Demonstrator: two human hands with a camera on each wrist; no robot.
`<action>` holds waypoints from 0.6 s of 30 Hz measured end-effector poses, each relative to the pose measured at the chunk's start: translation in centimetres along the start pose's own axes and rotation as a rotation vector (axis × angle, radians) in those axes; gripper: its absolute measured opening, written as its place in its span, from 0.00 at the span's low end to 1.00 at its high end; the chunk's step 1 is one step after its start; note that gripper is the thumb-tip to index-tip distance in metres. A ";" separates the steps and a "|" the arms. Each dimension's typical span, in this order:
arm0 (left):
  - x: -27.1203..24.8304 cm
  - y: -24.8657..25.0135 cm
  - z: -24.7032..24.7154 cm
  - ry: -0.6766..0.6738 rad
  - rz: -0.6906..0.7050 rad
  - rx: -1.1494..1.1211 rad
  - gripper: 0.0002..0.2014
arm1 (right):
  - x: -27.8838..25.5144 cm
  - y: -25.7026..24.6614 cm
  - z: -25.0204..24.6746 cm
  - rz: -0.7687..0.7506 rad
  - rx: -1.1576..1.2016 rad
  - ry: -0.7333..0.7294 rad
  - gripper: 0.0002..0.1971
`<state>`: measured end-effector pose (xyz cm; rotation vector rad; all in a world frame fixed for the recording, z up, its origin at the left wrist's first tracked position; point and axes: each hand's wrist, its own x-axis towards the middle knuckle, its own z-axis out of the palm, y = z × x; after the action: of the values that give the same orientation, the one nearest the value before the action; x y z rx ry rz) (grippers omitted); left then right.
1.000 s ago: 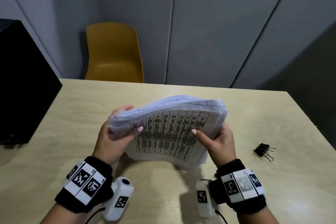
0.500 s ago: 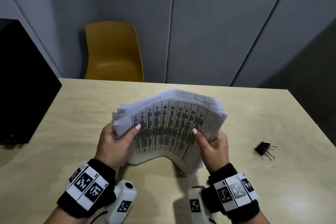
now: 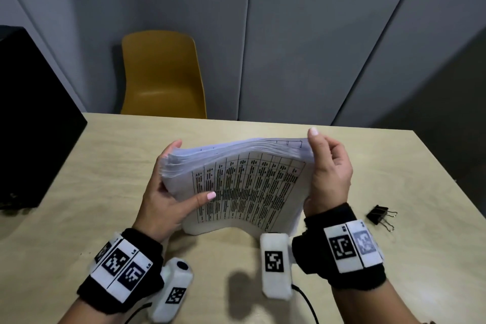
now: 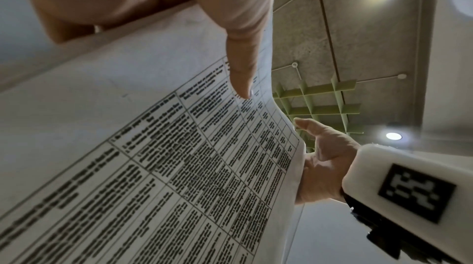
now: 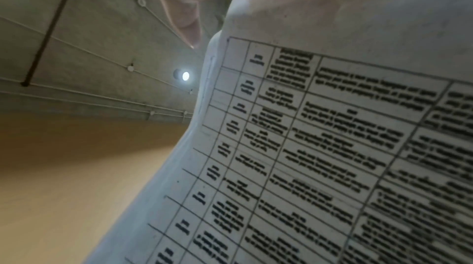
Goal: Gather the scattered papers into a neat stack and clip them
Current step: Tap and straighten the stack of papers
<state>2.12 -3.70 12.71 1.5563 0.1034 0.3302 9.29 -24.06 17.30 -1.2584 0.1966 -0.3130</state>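
Observation:
A thick paper stack [image 3: 244, 187] with a printed table on its front sheet stands bowed on its lower edge on the table [image 3: 105, 192]. My left hand [image 3: 190, 171] grips its left side, thumb [image 3: 207, 196] on the printed face, fingers behind. My right hand [image 3: 323, 144] holds the upper right corner, thumb pointing up, fingers curled behind, palm against the side edge. In the left wrist view my thumb [image 4: 240, 66] lies on the sheet [image 4: 179, 167]; the right hand [image 4: 325, 157] shows past its edge. A black binder clip [image 3: 380, 216] lies right of my right wrist.
A yellow chair [image 3: 163, 76] stands behind the table's far edge. A large black box [image 3: 31, 113] sits at the table's left end. Grey wall panels close off the back. The right wrist view shows the sheet [image 5: 332, 147] close up and ceiling lights.
My right hand has slid up from the stack's lower front to its upper right corner, and its thumb has left the printed face. The left hand keeps its grip.

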 end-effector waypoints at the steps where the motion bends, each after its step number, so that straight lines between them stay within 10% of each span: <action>1: 0.0 0.1 0.0 -0.001 -0.007 -0.005 0.50 | 0.1 0.1 0.0 0.013 -0.008 0.012 0.09; 18: 0.0 -0.6 -0.1 -0.001 0.054 0.033 0.51 | 0.3 0.6 -1.1 0.028 0.034 0.021 0.13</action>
<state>2.19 -3.63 12.12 1.5942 0.0672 0.3719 9.31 -24.99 16.45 -1.2180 0.2260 -0.3045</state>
